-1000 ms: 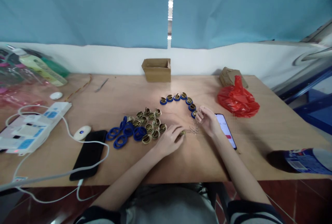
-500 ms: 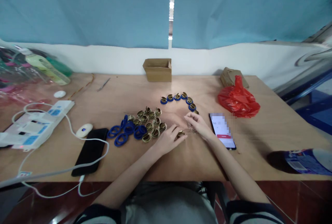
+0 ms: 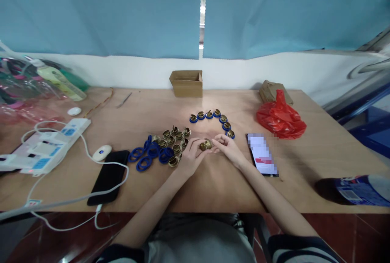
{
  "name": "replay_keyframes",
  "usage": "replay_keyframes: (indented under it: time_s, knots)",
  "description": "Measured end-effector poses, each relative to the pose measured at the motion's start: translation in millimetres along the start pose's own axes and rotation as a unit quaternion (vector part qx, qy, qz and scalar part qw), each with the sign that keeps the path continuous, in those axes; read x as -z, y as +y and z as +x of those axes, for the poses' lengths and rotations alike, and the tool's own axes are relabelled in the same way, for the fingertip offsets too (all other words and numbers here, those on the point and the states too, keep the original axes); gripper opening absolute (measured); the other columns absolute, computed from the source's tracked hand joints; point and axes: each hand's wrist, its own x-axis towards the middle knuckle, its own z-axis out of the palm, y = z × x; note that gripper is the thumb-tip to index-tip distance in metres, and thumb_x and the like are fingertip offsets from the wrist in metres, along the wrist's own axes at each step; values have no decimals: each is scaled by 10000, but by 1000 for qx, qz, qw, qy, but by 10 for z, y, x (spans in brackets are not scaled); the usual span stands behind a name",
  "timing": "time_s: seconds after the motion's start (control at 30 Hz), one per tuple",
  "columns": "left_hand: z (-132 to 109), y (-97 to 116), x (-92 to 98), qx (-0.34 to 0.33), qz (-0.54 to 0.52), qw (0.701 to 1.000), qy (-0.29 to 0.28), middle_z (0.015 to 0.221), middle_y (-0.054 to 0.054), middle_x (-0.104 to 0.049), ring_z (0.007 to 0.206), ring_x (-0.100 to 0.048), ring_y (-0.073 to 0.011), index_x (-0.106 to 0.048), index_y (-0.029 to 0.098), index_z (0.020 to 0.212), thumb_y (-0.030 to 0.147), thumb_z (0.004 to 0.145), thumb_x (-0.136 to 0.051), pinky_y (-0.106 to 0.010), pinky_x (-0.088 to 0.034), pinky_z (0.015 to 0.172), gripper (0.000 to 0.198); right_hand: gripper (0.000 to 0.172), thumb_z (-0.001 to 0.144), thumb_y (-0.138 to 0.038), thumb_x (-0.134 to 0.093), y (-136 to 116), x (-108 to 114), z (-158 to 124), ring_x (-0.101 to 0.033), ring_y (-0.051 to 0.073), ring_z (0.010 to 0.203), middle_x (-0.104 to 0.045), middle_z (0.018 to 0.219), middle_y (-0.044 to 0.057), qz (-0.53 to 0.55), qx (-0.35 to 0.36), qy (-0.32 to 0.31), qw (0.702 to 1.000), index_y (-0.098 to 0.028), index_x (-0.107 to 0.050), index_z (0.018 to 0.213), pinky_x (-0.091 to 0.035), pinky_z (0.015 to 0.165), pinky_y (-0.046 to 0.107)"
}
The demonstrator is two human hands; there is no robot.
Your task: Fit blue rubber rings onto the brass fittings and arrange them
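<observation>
My left hand (image 3: pixel 190 155) and my right hand (image 3: pixel 227 146) meet over the middle of the wooden table (image 3: pixel 213 182). Between their fingertips sits a small brass cap (image 3: pixel 205 145), lifted just off the table; both hands pinch it. To the left lies a pile of brass caps (image 3: pixel 174 139) and a heap of blue rings (image 3: pixel 146 155). Behind my hands, an arc of brass caps fitted with blue rings (image 3: pixel 213 117) curves from left to right.
A lit phone (image 3: pixel 262 153) lies right of my right hand. A black phone (image 3: pixel 108 175) on a white cable, a white power strip (image 3: pixel 45 145), a small cardboard box (image 3: pixel 186 83), a red plastic bag (image 3: pixel 280 117) and a dark bottle (image 3: pixel 353 190) surround the work spot.
My left hand lifted a brass cap from the table and moved right and up. My right hand came in from near the arc of caps to meet it.
</observation>
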Motion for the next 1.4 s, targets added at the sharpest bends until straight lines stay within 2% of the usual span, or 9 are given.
replay_keyframes:
  time_s: [0.2,0.33,0.57,0.67,0.77,0.9,1.03,1.2,1.4]
  knots:
    - [-1,-26,-14,-7,-1,1000,-15,1139,-88,-641,1073,-669,-215,-585,235,1225,276,939,-648,-373,-569,947,296,362,694,-402,-889,45,-72,-30,-680,99,675,-712,838,-3,117,-50,6,992,-199,-684,913,-609,682,239]
    - [19,-4,-20,-15,-6,1000,-23,1149,-90,-654,1078,-677,-208,-614,230,1209,251,947,-633,-376,-566,970,263,354,657,-337,-918,40,-67,-35,-703,111,744,-733,890,11,129,-55,9,990,-188,-715,905,-607,708,224]
    - [19,274,184,18,-62,998,-23,1230,-83,-701,1128,-681,-203,-616,234,1268,210,944,-617,-362,-577,968,325,357,641,-296,-931,-9,32,-38,-742,142,718,-776,858,36,202,-92,-14,975,-160,-727,901,-616,711,246]
    - [-66,334,449,56,10,998,31,1213,-84,-705,1130,-674,-216,-636,231,1217,228,958,-586,-380,-554,986,264,337,673,-291,-915,-20,71,-43,-760,158,764,-795,903,52,217,-96,-13,971,-158,-732,923,-621,773,271]
    - [-161,233,768,149,145,977,49,1112,-90,-711,1050,-666,-248,-658,216,1140,298,971,-549,-411,-540,943,217,310,703,-291,-897,-4,83,-40,-766,167,799,-800,936,68,228,-99,-15,969,-149,-735,926,-621,811,285]
    - [-226,-30,1050,251,306,918,-20,1039,-138,-708,990,-639,-317,-682,167,1046,408,941,-523,-467,-504,919,307,264,707,-254,-890,48,69,-24,-766,166,801,-803,931,61,245,-105,-3,964,-154,-739,900,-623,803,279]
    - [-199,-175,1089,275,355,891,-69,943,-128,-719,935,-630,-314,-714,167,913,445,932,-500,-434,-485,897,351,243,708,-241,-886,95,62,-5,-768,162,788,-804,917,51,243,-114,-10,963,-160,-739,883,-625,790,276]
    - [-137,-160,1084,308,351,880,-86,901,-120,-738,918,-636,-317,-728,176,850,383,911,-502,-411,-479,850,313,258,686,-229,-896,102,68,13,-768,156,762,-804,903,39,244,-111,-7,963,-166,-738,879,-630,781,275]
    - [-68,-104,1220,274,355,893,-36,901,-126,-740,893,-637,-320,-727,163,861,361,898,-523,-426,-487,855,287,324,646,-226,-920,78,52,5,-766,150,738,-804,913,37,243,-126,-4,962,-167,-730,902,-630,755,259]
